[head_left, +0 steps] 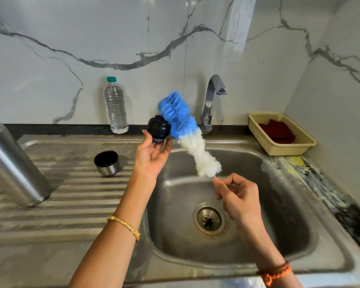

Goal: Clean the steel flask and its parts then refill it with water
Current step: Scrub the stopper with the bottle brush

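My left hand [152, 155] holds the flask's black stopper [158, 128] up by its fingertips over the sink's left rim. My right hand [238, 197] grips the thin handle of a bottle brush [185, 132] with blue and white bristles. The brush slants up to the left, and its blue end touches the stopper. The steel flask body [13, 163] stands on the ribbed drainboard at the far left. Its steel cup lid [106, 163] lies on the drainboard with the dark inside facing up.
The steel sink basin [279, 215] with its drain lies below both hands. A tap [211, 100] stands behind it. A clear plastic water bottle [115, 106] stands against the marble wall. A beige basket [299, 142] with a red scrub pad sits at the back right.
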Action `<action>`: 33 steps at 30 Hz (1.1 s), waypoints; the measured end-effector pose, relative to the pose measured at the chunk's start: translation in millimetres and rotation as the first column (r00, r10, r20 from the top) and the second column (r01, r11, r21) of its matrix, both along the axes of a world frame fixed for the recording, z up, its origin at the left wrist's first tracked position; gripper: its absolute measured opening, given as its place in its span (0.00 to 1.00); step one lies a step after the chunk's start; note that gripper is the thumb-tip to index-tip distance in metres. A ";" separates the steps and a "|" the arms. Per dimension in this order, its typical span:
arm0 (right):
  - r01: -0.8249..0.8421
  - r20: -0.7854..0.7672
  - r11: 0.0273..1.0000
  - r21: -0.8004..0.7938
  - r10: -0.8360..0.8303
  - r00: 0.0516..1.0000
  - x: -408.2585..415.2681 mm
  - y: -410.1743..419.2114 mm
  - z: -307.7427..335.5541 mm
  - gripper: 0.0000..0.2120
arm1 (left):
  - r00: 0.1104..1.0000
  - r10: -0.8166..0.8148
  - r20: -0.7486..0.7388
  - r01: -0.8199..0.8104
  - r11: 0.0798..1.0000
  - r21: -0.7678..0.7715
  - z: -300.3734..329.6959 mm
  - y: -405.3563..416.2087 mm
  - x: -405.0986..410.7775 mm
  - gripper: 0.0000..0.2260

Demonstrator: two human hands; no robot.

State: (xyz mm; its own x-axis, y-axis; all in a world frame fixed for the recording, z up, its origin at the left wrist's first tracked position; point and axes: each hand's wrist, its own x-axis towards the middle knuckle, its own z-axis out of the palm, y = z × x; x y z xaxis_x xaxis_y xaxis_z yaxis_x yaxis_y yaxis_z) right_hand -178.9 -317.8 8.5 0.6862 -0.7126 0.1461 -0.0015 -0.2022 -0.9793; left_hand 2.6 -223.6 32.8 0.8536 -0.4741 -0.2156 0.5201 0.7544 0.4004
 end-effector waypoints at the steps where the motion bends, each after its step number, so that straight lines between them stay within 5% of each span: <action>1: 0.001 -0.005 1.000 -0.007 -0.001 1.000 -6.3 2.7 -5.1 0.15 | 0.999 0.033 -0.001 -0.033 0.999 0.021 -0.3 2.7 4.2 0.12; 10: 0.050 -0.018 0.996 0.069 -0.049 0.999 10.8 -2.1 -6.7 0.16 | 0.999 -0.039 -0.020 0.041 0.997 0.069 -5.1 -6.8 -9.8 0.08; 17: 0.014 -0.026 0.972 0.234 -0.008 1.000 -16.6 16.5 -18.7 0.16 | 0.992 0.109 -0.057 -0.101 0.987 0.127 0.1 -2.8 2.4 0.08; 22: 0.075 -0.047 0.977 0.200 -0.067 0.997 4.3 8.2 -22.0 0.17 | 1.000 -0.005 0.024 0.001 0.987 0.159 -4.3 -17.6 -19.6 0.08; 28: -0.006 -0.012 0.919 0.394 0.011 1.000 -15.9 12.0 -18.0 0.15 | 0.976 0.217 0.014 -0.215 0.950 0.227 -0.6 -10.1 15.3 0.07; 33: -0.010 -0.010 0.934 0.357 0.015 1.000 -11.0 10.5 -10.1 0.16 | 0.989 0.150 0.015 -0.150 0.970 0.190 -9.3 -14.7 0.2 0.12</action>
